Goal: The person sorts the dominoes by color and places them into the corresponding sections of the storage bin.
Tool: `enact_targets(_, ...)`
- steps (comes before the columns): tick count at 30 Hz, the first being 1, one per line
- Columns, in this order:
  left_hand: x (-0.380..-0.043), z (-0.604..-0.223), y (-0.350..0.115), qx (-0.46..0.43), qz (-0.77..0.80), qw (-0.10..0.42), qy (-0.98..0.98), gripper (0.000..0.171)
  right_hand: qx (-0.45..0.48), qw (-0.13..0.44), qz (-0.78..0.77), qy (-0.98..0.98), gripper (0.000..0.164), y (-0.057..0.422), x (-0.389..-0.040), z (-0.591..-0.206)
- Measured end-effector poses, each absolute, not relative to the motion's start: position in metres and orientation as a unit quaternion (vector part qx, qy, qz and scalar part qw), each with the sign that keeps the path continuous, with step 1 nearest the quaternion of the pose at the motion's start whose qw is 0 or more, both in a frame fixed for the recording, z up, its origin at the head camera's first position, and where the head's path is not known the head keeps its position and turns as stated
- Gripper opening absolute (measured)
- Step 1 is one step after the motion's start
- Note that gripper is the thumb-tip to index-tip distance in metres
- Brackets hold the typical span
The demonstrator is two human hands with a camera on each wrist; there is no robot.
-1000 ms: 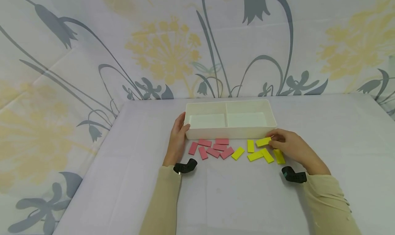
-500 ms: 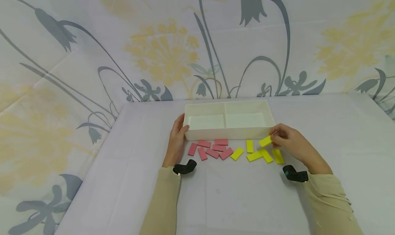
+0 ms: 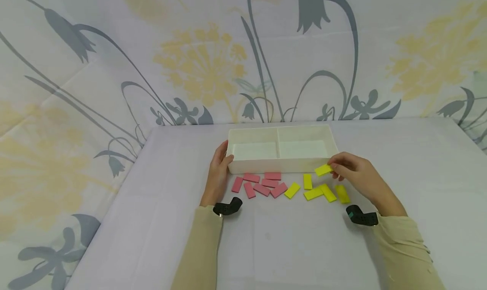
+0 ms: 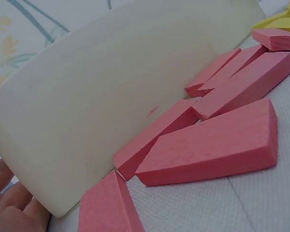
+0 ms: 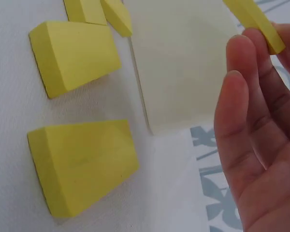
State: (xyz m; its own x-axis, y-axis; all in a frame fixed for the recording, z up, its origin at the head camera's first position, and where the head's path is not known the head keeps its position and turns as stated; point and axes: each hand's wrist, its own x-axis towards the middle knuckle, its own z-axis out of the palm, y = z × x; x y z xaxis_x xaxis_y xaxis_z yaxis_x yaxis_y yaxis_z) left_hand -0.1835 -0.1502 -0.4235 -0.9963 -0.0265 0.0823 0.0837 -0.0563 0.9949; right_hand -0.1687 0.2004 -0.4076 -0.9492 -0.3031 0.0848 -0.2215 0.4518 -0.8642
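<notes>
currently, yellow block (image 3: 323,170) pinched outside two-compartment tray (image 3: 274,166)

Pink blocks (image 4: 212,145) lie beside a box (image 4: 92,101) — hand (image 4: 9,208) at its edge.

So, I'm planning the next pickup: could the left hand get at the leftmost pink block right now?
Probably yes: nothing covers the leftmost pink block and it lies near the left hand, though that hand grips the white tray and might have to let go.
</notes>
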Motion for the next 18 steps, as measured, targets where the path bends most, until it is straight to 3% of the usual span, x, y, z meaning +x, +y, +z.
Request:
enact_targets(10, -0.190, -0.432, -0.153, -0.039, -0.728, 0.049, -0.683, 0.047, -0.110, -0.024, -0.513, 0.851, 0.032, 0.198, -0.168, -0.410)
enact_targets(18, -0.196, -0.447, -0.156, -0.030, -0.718, 0.059, -0.693, 0.046, -0.057, -0.097, -0.521, 0.846, 0.039, 0.204, -0.188, -0.447)
